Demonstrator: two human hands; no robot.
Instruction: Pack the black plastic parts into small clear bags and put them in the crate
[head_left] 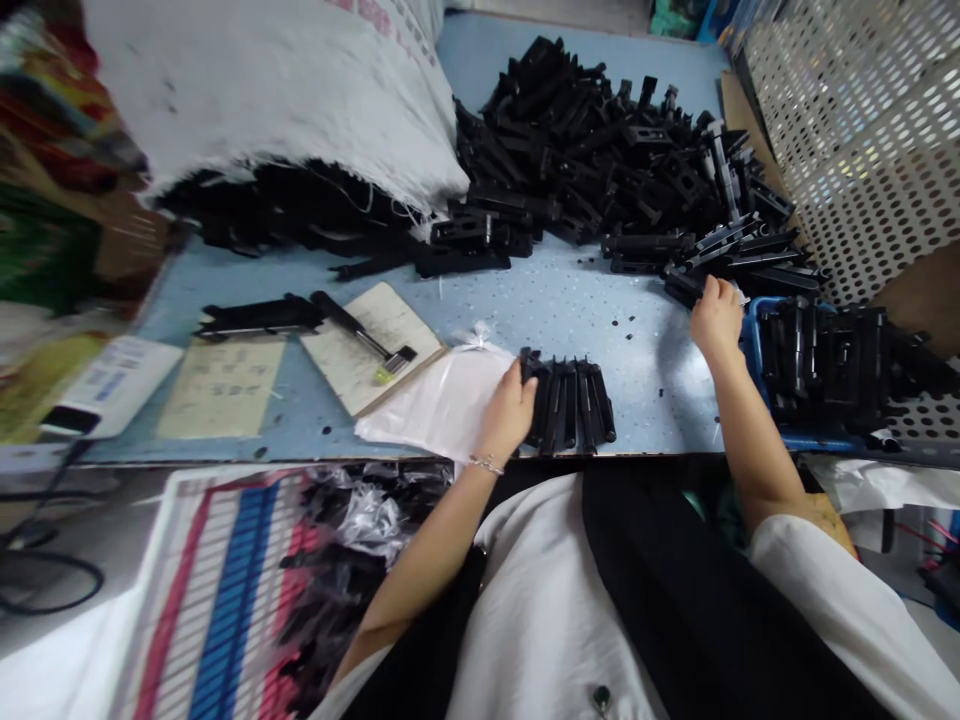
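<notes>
My left hand [510,408] rests curled against the left side of a row of several black plastic parts [574,405] lined up near the table's front edge, beside a white plastic bag [439,400]. My right hand [716,318] reaches to the right and closes on a black part at the edge of the big heap of black plastic parts [615,160]. What its fingers hold is partly hidden.
A blue tray [754,335] full of black parts stands at the right. A white sack [285,90] spills more parts at the back left. Paper sheets [221,385], a notebook [371,345] with a black tool and a perforated white panel [862,120] surround the blue table [585,300].
</notes>
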